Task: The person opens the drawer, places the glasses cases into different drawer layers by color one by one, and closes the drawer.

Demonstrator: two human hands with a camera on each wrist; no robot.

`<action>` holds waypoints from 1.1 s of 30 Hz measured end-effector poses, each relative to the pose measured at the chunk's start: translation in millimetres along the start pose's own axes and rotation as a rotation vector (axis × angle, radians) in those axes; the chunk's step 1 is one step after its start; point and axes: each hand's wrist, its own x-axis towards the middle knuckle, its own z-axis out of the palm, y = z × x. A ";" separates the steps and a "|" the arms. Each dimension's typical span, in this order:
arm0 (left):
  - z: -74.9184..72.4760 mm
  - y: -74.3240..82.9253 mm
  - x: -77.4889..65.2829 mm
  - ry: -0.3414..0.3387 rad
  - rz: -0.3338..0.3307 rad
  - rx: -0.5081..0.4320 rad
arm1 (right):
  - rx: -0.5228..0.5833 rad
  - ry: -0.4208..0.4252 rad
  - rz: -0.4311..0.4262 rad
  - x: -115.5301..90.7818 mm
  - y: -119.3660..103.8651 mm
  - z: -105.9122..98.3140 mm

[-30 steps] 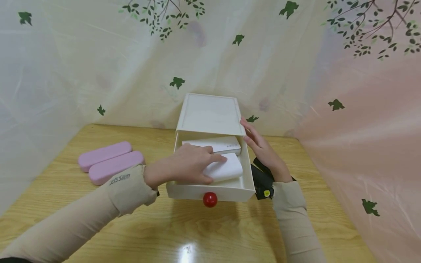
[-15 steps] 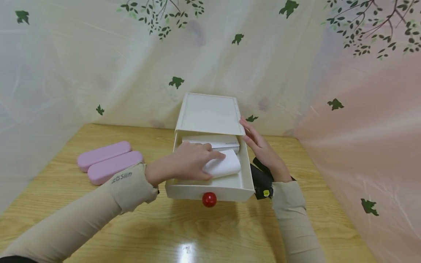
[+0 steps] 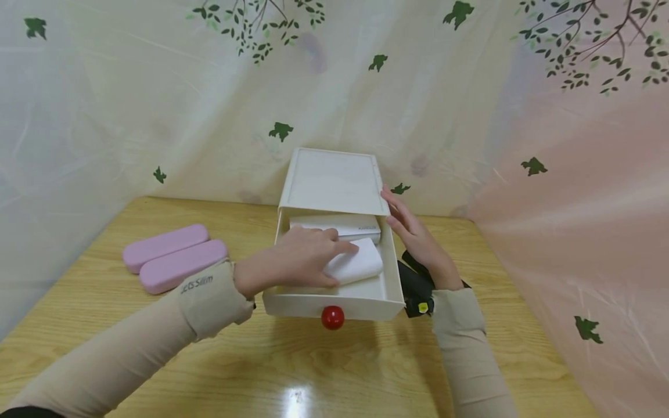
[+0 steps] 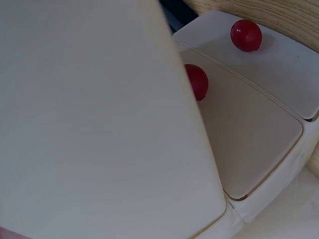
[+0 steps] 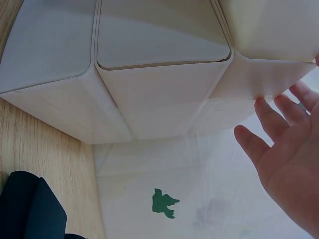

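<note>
White case (image 3: 360,264) down lower than a second ago, seemingly bedding into drawer (image 3: 292,305) | left hand (image 3: 300,255) grips it, thumb-to-forefinger | right hand (image 3: 418,241), fingers extended, touches cabinet (image 3: 334,180)

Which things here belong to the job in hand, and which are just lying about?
Seemingly part of the job:
left hand, holding a white case
right hand, at the side of the cabinet
open drawer, containing that case and a white box

Seemingly just lying about:
two purple cases, touched by neither hand
</note>
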 end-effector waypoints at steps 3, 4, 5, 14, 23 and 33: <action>0.6 0.3 0.5 -0.006 -0.009 0.002 | 0.000 0.000 -0.007 0.1 0.4 0.4; 0.8 0.3 0.6 -0.009 -0.011 0.003 | 0.002 0.000 -0.009 0.0 0.3 0.6; 0.7 0.4 0.5 -0.012 -0.014 0.002 | 0.003 0.001 -0.011 -0.1 0.2 0.7; 1.9 0.9 -1.1 -0.009 -0.020 0.000 | 0.009 0.002 -0.016 -0.9 1.2 0.4; -2.4 -2.0 -5.5 0.084 0.008 0.030 | -0.001 0.001 -0.013 -1.4 0.8 0.8; -7.9 -4.2 -22.7 0.200 0.002 -0.044 | 0.003 -0.001 -0.025 -1.2 -0.2 1.2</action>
